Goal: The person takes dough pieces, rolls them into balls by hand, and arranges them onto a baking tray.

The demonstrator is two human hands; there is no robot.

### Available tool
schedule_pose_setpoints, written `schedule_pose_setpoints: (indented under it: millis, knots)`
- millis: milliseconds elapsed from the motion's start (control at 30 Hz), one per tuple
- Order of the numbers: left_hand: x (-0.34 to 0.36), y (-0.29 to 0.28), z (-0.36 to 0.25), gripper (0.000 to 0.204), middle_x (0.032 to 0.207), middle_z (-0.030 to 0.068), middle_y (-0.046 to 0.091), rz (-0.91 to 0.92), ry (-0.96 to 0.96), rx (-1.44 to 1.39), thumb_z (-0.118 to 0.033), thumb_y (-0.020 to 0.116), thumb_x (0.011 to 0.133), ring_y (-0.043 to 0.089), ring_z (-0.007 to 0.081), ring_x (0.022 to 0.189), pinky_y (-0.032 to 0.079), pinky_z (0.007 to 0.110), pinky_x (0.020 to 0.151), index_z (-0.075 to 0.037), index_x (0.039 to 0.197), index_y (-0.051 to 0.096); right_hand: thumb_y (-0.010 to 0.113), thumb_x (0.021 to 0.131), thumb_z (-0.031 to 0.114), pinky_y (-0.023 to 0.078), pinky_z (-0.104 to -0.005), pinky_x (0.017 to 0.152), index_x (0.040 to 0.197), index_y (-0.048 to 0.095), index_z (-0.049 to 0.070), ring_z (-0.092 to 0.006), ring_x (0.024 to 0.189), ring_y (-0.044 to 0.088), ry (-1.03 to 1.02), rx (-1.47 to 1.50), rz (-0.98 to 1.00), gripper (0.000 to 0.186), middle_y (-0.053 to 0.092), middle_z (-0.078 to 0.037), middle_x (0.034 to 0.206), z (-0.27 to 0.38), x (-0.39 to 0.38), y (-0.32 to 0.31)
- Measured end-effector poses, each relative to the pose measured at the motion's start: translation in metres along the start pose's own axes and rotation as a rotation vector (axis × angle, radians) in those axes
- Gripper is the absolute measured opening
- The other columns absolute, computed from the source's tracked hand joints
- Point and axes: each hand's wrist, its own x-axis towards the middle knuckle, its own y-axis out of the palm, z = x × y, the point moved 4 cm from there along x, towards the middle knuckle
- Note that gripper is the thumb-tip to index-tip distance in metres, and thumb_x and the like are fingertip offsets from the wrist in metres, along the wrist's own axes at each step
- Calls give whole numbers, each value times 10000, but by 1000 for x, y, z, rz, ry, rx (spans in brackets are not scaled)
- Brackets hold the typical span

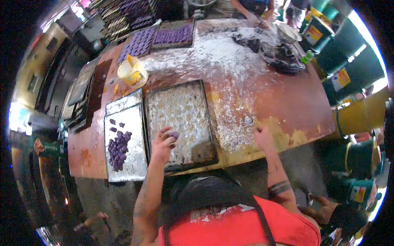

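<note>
Lying in silver tray (134, 162) — purple dough lumps (117, 151).

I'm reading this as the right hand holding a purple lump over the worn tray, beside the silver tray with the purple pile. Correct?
Not quite: the head view shows the left hand holding the purple lump over the worn tray. The silver tray with the purple pile is beside it.

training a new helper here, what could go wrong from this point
The purple lump held in the left hand might slip and drop. The purple cluster on the silver tray has pieces touching, so they could stick together. That tray sits at the table's near edge, so a bump might shift it.
</note>
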Motion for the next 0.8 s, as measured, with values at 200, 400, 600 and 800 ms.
schedule_pose_setpoints:
  millis: [200, 400, 600, 800]
  knots:
    - [-22, 83, 20, 359, 1094, 125, 701, 93, -34, 118, 66, 693, 843, 682, 217, 1009, 578, 362, 867, 6, 1194, 651, 694, 928, 186, 518, -322, 856, 1173, 719, 30, -174, 965, 645, -390, 135, 146, 292, 695, -122, 1130, 62, 42, 32]
    - [-44, 120, -6, 294, 1075, 125, 714, 57, 183, 540, 26, 702, 859, 687, 191, 965, 568, 325, 855, 32, 1151, 668, 758, 897, 103, 525, -290, 834, 1154, 710, 6, -107, 893, 619, -369, 341, 697, 279, 720, -56, 989, 133, -17, 94]
    - [-37, 6, 41, 306, 1042, 101, 725, -210, -47, 481, -8, 758, 845, 685, 183, 961, 554, 300, 872, 23, 1140, 681, 718, 875, 64, 534, -327, 913, 1163, 692, 1, -202, 1037, 671, -324, 209, 299, 296, 701, -114, 1148, 92, 35, 68]
    - [-34, 5, 37, 437, 1109, 103, 699, -71, -182, 70, 42, 727, 852, 678, 186, 976, 575, 304, 856, 13, 1281, 649, 683, 838, 74, 426, -407, 1104, 1375, 621, 120, -352, 1288, 536, -590, -167, -51, 542, 563, -163, 1383, 86, 57, 54]
